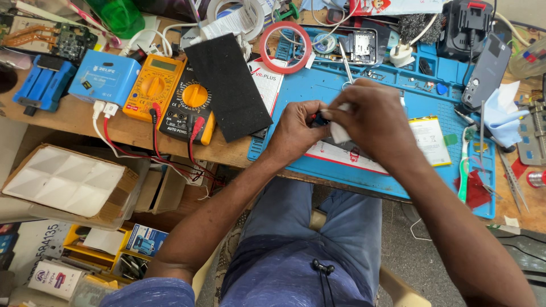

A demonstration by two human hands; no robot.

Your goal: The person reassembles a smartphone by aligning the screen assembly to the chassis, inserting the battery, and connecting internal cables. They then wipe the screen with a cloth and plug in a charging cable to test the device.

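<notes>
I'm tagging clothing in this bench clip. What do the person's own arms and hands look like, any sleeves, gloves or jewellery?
Both arms are bare from above the elbow down. The left hand and right hand wear no gloves, and no rings, watch or wristband show. A blue short sleeve shows at the left upper arm; the right sleeve is out of view.

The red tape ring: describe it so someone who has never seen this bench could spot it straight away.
Start at the blue work mat covering the right half of the wooden bench. Go to its top left corner: the red tape ring lies flat there, half on the mat. It is the only red hoop, thin and open in the middle, unlike the white roll behind it.
</notes>
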